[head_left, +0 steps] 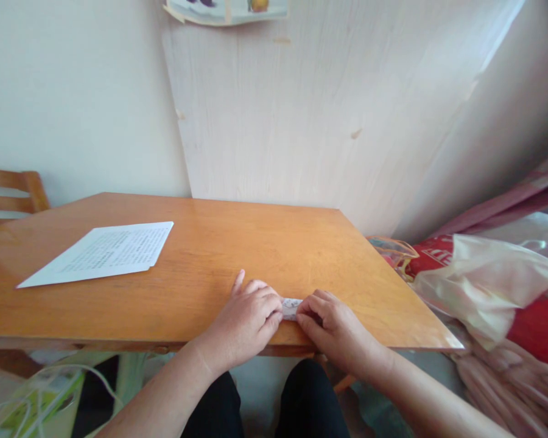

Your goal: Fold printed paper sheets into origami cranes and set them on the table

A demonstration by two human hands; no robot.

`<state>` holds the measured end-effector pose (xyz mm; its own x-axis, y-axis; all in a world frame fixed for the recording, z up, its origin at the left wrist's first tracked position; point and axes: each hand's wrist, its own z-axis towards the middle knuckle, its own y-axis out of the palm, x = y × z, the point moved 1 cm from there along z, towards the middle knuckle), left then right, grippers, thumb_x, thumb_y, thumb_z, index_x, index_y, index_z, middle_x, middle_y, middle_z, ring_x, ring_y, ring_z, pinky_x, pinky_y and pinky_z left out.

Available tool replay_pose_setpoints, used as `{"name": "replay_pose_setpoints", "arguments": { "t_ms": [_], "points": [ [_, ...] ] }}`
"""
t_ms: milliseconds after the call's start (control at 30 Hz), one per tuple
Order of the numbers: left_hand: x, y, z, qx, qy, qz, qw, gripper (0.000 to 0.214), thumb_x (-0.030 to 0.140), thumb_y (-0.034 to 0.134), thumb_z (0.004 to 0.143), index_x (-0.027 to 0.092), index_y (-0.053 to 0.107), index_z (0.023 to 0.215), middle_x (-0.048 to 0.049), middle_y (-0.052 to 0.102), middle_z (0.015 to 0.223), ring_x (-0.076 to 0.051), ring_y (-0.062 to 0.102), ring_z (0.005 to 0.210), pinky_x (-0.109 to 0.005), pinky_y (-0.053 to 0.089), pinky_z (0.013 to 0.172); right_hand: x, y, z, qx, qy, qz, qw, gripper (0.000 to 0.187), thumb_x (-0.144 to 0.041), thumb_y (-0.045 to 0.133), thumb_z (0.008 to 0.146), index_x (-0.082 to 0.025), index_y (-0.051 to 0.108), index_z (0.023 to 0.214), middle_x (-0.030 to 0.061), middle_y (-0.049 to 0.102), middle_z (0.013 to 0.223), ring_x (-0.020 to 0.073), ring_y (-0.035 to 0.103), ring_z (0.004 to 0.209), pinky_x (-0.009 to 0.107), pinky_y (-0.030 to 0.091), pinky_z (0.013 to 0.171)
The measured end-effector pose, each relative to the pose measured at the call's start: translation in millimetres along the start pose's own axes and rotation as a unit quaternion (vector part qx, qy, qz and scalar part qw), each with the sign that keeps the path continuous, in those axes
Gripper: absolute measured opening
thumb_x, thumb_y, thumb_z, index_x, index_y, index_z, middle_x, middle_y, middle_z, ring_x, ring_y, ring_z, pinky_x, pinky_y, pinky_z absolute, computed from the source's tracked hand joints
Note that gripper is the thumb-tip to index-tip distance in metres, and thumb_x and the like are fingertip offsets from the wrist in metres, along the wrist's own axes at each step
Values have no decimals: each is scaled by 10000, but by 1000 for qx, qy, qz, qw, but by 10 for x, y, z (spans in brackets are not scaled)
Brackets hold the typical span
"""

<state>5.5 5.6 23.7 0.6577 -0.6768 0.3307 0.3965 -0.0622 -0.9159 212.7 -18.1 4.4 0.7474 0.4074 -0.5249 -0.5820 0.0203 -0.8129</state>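
A small folded piece of printed paper [291, 308] lies flat at the front edge of the wooden table [256, 243]. My left hand [251, 316] grips its left end, with fingers curled and the little finger sticking up. On the opposite end, my right hand [331, 325] pinches the paper between thumb and bent fingers. Only the short middle stretch of the paper shows between the hands; both ends are covered by fingers.
Printed sheets [114, 252] lie on the table's left side. Behind it stand a pale wood panel [292, 121] and a wooden chair [31, 191] at far left. Plastic bags [488, 280] and red packages crowd the right. Cables [68, 368] and bags sit below the left edge.
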Motion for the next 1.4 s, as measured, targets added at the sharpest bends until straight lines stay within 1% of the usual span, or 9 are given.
{"name": "replay_pose_setpoints", "arguments": {
  "t_ms": [100,167,333,633,833,967,1133,1267,1400],
  "points": [
    [-2,23,15,10,0,6,1000,197,217,484,965,252,663,891,5,689,972,-219,563,1046,-638,120,1163,9,0,-9,8,6,4,1000,39,-188,634,890,-201,616,857,15,625,852,167,565,798,285,392,717],
    [-6,34,25,12,0,8,1000,200,219,482,965,249,659,877,4,684,958,-219,563,1038,-631,117,1164,28,13,-2,10,14,2,1000,61,-224,652,886,-200,611,847,16,624,848,168,563,791,283,387,705],
    [-24,43,54,11,-9,9,1000,213,227,480,959,242,665,854,-5,672,945,-215,569,990,-586,189,1146,53,49,60,-5,28,-20,999,179,-242,574,949,-197,602,777,19,621,800,163,556,775,280,372,705],
    [-64,4,92,2,-11,10,1000,224,202,480,930,221,670,811,-26,673,925,-214,580,930,-465,347,1018,10,22,130,-19,56,-74,996,190,-257,569,928,-188,579,751,24,633,769,156,553,720,279,319,638],
    [-123,-23,63,-3,-2,-28,1000,201,164,496,912,223,655,805,7,686,947,-189,591,944,-427,331,1023,21,47,130,-22,58,-75,995,170,-238,565,926,-185,583,766,30,632,774,159,552,721,277,321,644],
    [-137,-6,66,7,-9,-43,999,156,189,537,910,229,662,826,15,679,936,-181,588,937,-404,344,1003,22,55,126,-19,52,-75,996,173,-242,561,932,-185,579,771,31,629,774,164,548,732,279,325,656],
    [-138,14,88,6,-10,-15,1000,200,283,536,949,225,677,819,-19,672,926,-205,583,921,-405,383,940,17,60,126,-20,58,-81,995,172,-244,556,937,-185,578,777,36,633,786,170,557,753,282,333,669],
    [-169,71,97,27,5,-7,1000,222,293,517,959,222,679,825,-37,665,910,-209,589,914,-403,391,936,17,63,126,-20,63,-84,994,168,-243,560,935,-186,584,780,38,639,788,170,564,751,282,342,669],
    [-200,130,107,33,-5,3,999,210,297,514,952,225,678,843,-42,652,898,-214,589,916,-397,398,919,16,63,131,-21,68,-93,993,167,-249,568,929,-188,589,775,40,643,779,171,567,736,284,345,661]
  ]
}}
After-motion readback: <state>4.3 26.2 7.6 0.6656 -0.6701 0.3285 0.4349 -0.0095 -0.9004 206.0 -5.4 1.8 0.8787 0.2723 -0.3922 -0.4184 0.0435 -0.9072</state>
